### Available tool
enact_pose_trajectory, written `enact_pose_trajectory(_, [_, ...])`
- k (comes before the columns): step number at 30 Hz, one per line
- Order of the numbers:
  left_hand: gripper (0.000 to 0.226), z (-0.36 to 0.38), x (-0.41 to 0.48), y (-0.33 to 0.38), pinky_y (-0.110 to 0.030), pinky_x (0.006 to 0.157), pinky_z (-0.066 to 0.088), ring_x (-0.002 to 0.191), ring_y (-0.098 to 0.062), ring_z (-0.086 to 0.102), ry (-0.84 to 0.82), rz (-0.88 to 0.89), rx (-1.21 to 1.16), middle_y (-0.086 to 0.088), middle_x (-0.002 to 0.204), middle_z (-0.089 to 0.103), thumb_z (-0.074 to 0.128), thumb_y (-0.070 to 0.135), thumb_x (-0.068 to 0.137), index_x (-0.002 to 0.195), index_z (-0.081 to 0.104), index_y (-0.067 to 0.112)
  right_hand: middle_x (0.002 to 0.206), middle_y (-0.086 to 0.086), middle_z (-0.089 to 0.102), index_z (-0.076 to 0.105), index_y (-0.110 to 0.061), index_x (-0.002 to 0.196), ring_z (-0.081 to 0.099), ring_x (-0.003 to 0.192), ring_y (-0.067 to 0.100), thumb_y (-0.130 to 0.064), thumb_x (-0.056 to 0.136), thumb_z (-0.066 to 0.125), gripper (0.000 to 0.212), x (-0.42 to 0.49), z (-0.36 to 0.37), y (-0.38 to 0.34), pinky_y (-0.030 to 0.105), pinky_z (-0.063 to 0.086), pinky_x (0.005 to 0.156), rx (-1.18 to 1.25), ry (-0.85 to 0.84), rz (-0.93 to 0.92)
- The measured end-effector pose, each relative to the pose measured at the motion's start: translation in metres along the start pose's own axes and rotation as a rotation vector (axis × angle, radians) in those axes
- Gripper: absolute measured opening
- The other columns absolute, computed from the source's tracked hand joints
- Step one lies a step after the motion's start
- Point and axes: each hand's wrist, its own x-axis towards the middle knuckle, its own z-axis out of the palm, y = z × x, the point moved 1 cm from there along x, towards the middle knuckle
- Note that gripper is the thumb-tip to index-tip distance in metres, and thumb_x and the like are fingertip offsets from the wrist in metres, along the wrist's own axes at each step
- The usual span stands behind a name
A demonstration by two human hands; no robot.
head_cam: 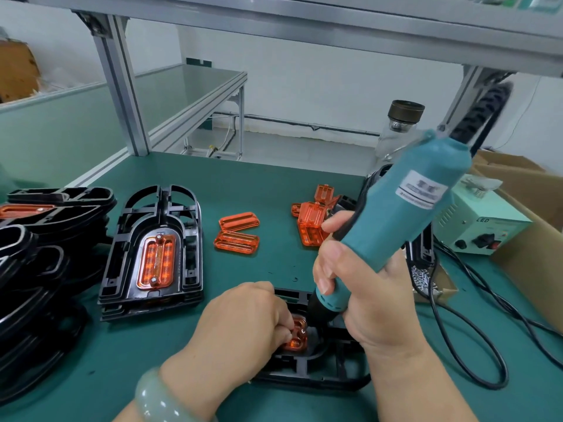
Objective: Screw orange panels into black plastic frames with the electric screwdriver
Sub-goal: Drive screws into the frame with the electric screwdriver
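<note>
- Screwdriver (405, 214): teal body, white label, black nose.
- Panels (239, 222): translucent orange, fine ribbed lines.
- Frames (122, 239): plain black.
- Table mat (243, 184): dark green, unpatterned.
- Bracelet (158, 397), near left: pale milky green.
- Control box (475, 217), far right: pale green, red switch.

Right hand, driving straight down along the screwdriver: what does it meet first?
Likely the orange panel seated in the black frame, beside the fingertips of the left hand; the right hand grips the electric screwdriver, whose bit end is hidden.
</note>
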Motion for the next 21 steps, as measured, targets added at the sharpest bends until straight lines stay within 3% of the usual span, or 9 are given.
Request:
enact_pose_trajectory(5, [0.023,-0.0001,0.0002,-0.0009,-0.023,0.070,0.037,0.098,-0.008,0.050,-0.007,0.003,-0.010,0.014,0.085,0.042,0.056,0.046,0.084,0.107,0.061,0.044,0.052,-0.001,0.048,0.064,-0.020,0.087,0.044,0.040,0.016,-0.016,0.074,0.063,0.014,-0.0027,-0.0035,-0.0001,0.026,0.041,0.048,0.035,0.035,-0.019])
enact_pose_trajectory(21, [0.021,-0.0012,0.0000,0.0009,-0.024,0.068,0.037,0.087,-0.004,0.042,-0.022,0.003,-0.012,0.014,0.087,0.044,0.056,0.045,0.086,0.106,0.061,0.045,0.051,0.000,0.048,0.066,-0.021,0.085,0.043,0.040,0.015,-0.017,0.071,0.063,0.015,-0.0054,-0.0053,-0.0036,0.026,0.041,0.049,0.093,0.054,-0.018])
